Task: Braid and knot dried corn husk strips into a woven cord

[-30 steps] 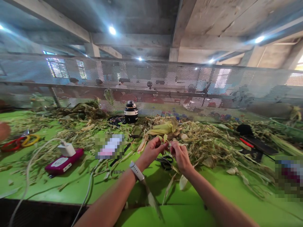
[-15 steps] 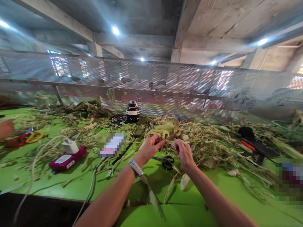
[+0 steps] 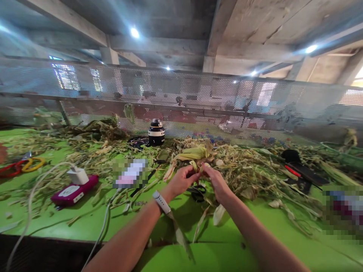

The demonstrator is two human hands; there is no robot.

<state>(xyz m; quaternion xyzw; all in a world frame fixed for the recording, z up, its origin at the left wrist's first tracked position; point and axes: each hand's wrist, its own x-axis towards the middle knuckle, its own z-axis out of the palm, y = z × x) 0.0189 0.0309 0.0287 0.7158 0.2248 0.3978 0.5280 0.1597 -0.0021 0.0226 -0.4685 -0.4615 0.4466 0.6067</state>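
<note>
Both hands meet over the green table, fingertips nearly touching. My left hand (image 3: pixel 182 180), with a pale watch strap (image 3: pixel 162 202) on the wrist, is closed in a pinch on a pale yellow-green corn husk strip (image 3: pixel 193 165). My right hand (image 3: pixel 216 181) pinches the same small piece from the other side; its fingers partly hide it. Just beyond lies a bundle of yellow-green corn husk (image 3: pixel 195 152). Black-handled scissors (image 3: pixel 197 192) rest on the table below the hands, partly covered by them.
Dried husk scraps (image 3: pixel 255 177) cover much of the table (image 3: pixel 113 230). Leftward are a blurred-out phone (image 3: pixel 131 173) on a cable, a magenta power strip (image 3: pixel 75 191) with a white plug, and red and yellow scissors (image 3: pixel 32 164). A black bottle (image 3: pixel 156 133) stands before the perforated metal screen (image 3: pixel 181 102).
My right hand has moved left to meet my left hand, and the husk strip now shows between them. The view has shifted slightly, so the table items appear further left.
</note>
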